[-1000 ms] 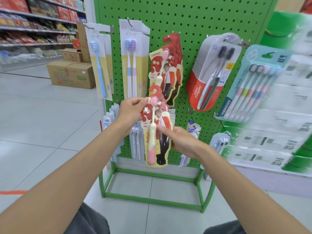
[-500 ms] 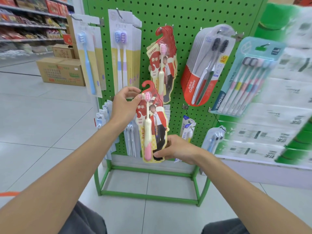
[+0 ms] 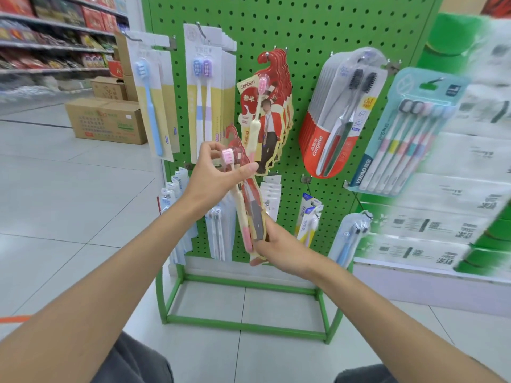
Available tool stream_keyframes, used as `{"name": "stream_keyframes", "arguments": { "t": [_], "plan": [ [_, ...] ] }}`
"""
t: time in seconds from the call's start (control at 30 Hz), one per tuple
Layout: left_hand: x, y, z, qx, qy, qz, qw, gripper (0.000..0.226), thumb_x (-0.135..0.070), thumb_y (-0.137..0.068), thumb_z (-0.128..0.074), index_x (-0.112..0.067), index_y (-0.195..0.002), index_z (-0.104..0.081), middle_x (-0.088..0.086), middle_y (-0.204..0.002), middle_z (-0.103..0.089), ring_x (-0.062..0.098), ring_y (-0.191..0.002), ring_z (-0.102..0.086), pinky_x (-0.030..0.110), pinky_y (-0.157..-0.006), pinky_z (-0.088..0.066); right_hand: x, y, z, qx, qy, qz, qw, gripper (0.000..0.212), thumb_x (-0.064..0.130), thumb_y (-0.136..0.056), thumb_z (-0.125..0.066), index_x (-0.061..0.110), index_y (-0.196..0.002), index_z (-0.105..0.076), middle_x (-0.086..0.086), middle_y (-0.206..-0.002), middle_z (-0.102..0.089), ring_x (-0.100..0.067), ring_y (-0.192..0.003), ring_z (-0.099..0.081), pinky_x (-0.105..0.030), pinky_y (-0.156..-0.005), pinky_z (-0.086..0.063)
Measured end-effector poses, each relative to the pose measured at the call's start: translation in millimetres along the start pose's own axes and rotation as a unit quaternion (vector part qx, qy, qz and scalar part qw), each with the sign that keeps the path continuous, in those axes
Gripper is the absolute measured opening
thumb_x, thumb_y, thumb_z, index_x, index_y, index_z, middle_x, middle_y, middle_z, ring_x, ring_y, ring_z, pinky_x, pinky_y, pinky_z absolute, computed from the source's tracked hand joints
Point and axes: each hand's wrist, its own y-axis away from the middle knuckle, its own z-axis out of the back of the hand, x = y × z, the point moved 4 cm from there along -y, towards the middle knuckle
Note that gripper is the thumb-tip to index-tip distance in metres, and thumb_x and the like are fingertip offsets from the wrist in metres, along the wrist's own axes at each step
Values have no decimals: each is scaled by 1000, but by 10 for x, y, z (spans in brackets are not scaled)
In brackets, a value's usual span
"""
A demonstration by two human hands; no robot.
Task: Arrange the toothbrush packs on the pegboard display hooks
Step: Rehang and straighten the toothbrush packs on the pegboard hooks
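Toothbrush pack (image 3: 253, 212) is clamped in both my hands: right hand (image 3: 279, 251) grips its bottom, left hand (image 3: 215, 175) pinches its top, before the pegboard's (image 3: 304, 29) middle. It may miss the hook (image 3: 267, 54) because I hold it tilted. Before, it faced me; now it is turned sideways.

Cardboard boxes (image 3: 106, 121) sit on pale tiled floor (image 3: 69, 203).
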Motion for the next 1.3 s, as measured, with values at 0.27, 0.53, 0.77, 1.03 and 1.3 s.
{"name": "stream_keyframes", "arguments": {
  "t": [0.27,0.53,0.77,1.03,1.3],
  "plan": [
    [-35,-53,-21,-13,31,-36,999,49,-18,-93,-58,-23,-141,-48,1,-117,-63,13,-95,-68,23,-63,-55,-79,-25,110,-54,3,-24,998,110,22,-85,-75,41,-153,10,11,-131,-49,8,-101,-56,-9,-72,-48],
    [35,-29,-108,10,100,20,995,39,-7,-104,-39,-27,-133,-55,-4,-109,-70,3,-79,-69,19,-63,-52,-136,-40,182,-50,-82,-33,995,49,20,-85,-76,21,-129,-54,4,-107,-74,-12,-91,-71,-28,-58,-54],
    [125,-37,-218,54,126,58,989,32,-13,-105,-38,-31,-108,-64,-4,-98,-74,14,-90,-70,37,-84,-54,-154,-80,284,-56,-41,-47,996,10,27,-92,-68,28,-101,-71,15,-102,-74,-1,-94,-69,-23,-89,-52],
    [188,-4,-341,110,154,107,976,27,-18,-105,-40,-20,-116,-65,5,-104,-74,20,-94,-70,38,-85,-55,-31,-161,600,-110,-150,-42,982,34,17,-88,-71,16,-121,-62,0,-117,-70,-17,-107,-68,-33,-91,-52],
    [202,-5,-388,116,173,123,970,38,-31,-106,-36,-13,-130,-59,13,-117,-70,28,-106,-67,42,-91,-53,281,-228,872,-199,-228,-6,953,32,23,-92,-67,12,-122,-62,-5,-112,-72,-15,-94,-69,-29,-79,-53]
  ]
}}
